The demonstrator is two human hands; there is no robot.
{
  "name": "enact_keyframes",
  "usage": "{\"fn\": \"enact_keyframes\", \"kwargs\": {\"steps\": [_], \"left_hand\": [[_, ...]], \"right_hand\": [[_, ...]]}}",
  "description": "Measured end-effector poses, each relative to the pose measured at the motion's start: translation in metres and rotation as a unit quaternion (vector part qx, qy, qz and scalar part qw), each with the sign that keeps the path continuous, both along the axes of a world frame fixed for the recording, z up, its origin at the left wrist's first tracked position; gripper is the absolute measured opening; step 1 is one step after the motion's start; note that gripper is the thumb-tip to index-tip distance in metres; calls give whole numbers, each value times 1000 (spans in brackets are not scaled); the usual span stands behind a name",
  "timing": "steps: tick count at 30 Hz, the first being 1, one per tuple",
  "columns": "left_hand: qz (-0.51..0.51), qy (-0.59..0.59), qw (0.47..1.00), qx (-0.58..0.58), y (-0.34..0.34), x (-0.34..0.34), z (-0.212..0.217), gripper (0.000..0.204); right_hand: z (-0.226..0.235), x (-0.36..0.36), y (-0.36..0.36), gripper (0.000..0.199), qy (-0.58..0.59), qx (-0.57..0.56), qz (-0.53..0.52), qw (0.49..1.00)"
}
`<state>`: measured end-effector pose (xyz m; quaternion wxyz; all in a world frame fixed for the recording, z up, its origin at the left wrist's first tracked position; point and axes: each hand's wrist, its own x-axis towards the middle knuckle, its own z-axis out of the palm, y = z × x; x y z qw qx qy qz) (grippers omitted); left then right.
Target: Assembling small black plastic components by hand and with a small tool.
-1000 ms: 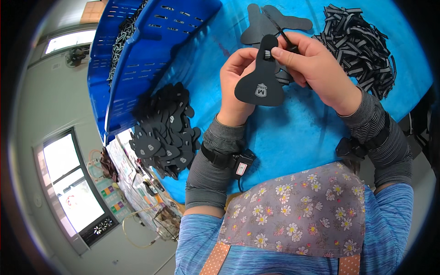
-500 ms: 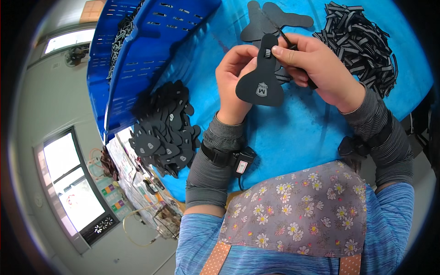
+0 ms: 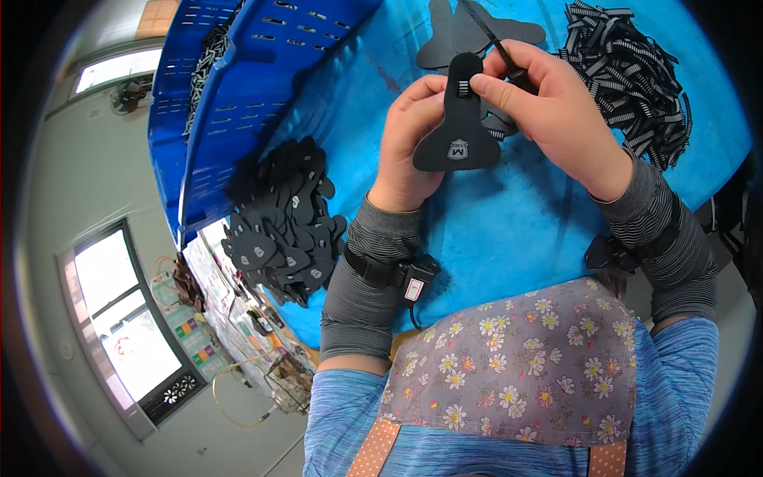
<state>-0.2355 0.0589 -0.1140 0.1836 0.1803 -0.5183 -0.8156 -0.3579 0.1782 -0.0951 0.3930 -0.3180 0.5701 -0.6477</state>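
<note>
My left hand (image 3: 407, 139) is closed on the edge of a flat black shoe-tongue-shaped piece (image 3: 449, 127). The piece is held up over the blue table, its narrow rounded end pointing away and its wide end, with a pale shield emblem, toward me. A short black-and-white striped ribbon (image 3: 463, 89) shows on its narrow part. In my right hand (image 3: 568, 119) is a slim dark tool with a black handle (image 3: 517, 75), its thin shaft pointing far and left. My right thumb rests on the piece beside the ribbon; other fingertips are hidden.
Larger dark flat pieces (image 3: 455, 36) lie beyond my hands. A heap of striped ribbon strips (image 3: 636, 87) is at far right. To the left sits a pile of black shaped pieces (image 3: 286, 230), beside a tilted blue plastic crate (image 3: 238, 103). The blue cover (image 3: 493, 246) spreads over the table.
The black piece has turned slightly more upright, its wide end rising a little. My right hand has shifted slightly away from me, and the tool's handle now sits higher in it.
</note>
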Motion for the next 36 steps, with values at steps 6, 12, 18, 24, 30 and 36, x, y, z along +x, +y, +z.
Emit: {"fn": "enact_keyframes", "kwargs": {"steps": [6,12,18,24,30,36], "left_hand": [[-36,-40,996,68,-4,2,-4,22],[-28,-19,998,58,-5,2,-10,19],[-4,4,999,36,-4,0,-10,13],[6,47,998,-30,-1,2,-6,12],[38,51,994,-91,2,1,-6,14],[-6,36,999,-3,0,2,-3,14]], "right_hand": [[-1,1,0,17,13,1,-20,1000],[2,1,0,17,-12,2,-12,1000],[-4,-2,1,15,-72,29,45,996],[-4,-2,2,15,-54,21,53,997],[-6,-2,2,15,-101,14,62,993],[-4,-1,2,16,-76,26,56,995]]}}
